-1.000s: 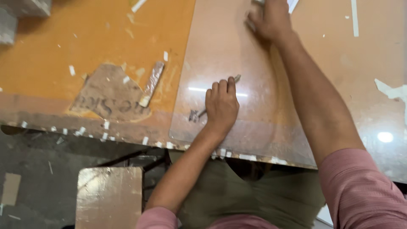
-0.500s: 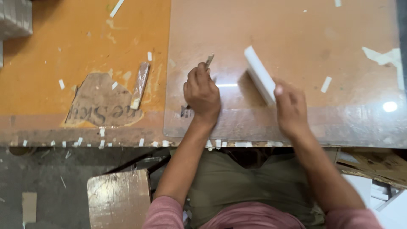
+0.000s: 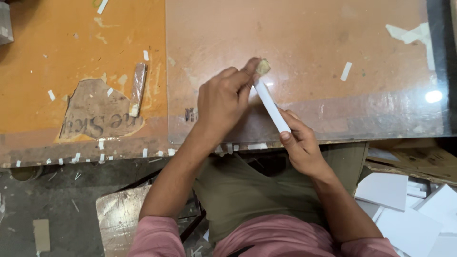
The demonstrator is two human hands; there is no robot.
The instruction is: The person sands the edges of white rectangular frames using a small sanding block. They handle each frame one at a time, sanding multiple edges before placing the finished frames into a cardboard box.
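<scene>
My left hand (image 3: 223, 102) grips a small tool with a tape-wrapped end (image 3: 262, 66). That end meets the far tip of a narrow white board piece (image 3: 270, 103). My right hand (image 3: 302, 145) holds the near end of the white piece, which shows edge-on and slants away from me. Both hands hover over the near edge of a glass sheet (image 3: 333, 43) lying on the worktable. The tool's working tip is hidden behind my fingers.
The orange tabletop (image 3: 57, 52) on the left has a torn patch (image 3: 95, 116) and a small wrapped stick (image 3: 138, 88) on it. White scraps dot the surface and front edge. A stack of white sheets (image 3: 404, 209) lies low on the right, a worn board (image 3: 119, 214) low on the left.
My right hand reached far across the table, then brought the white piece back close to me and turned it edge-on. My left hand lifted the tool off the glass to the piece's far tip.
</scene>
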